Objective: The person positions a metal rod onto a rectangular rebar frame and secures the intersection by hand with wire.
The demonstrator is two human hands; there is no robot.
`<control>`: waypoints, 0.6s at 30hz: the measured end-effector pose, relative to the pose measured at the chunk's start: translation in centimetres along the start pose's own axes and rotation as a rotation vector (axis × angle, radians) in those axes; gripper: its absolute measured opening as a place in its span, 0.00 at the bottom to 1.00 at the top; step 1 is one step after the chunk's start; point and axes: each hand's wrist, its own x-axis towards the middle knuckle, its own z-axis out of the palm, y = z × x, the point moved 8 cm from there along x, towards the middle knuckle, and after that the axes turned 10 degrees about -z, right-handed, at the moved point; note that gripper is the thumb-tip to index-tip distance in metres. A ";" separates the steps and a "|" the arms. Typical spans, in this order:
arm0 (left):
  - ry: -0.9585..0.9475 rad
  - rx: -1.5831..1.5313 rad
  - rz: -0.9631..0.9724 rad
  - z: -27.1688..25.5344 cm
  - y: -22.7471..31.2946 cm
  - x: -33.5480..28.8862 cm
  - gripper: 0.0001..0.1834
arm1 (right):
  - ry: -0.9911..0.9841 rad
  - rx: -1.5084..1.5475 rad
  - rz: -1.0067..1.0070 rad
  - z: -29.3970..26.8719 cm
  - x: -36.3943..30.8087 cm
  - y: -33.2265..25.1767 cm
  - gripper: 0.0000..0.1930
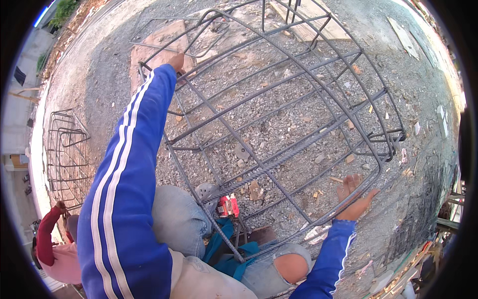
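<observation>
A large rebar cage (279, 172) of bent steel bars stretches across the ground in front of me, its near corner by my legs. My left hand (177, 62) is closed at its far left corner, where several bars meet; the sleeve partly hides the fingers. At the cage's near right side, my right hand (354, 198) touches a bar that crosses its palm. Its fingers are stretched out and the thumb stands apart. Between my knees lie a teal cloth (244, 264) and a red-and-white packet (228, 205), seen through the bars.
Gravel with wood scraps surrounds the cage. Flat boards (311, 22) lie beneath its far end. Another rebar cage (67, 149) stands at the left, with a co-worker (62, 256) in a red-sleeved top beside it. Debris (413, 266) is heaped at the lower right.
</observation>
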 end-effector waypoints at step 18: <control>0.214 -0.069 0.039 -2.2 2.0 -3.5 0.40 | 0.013 0.147 0.169 1.6 -2.5 -0.8 0.44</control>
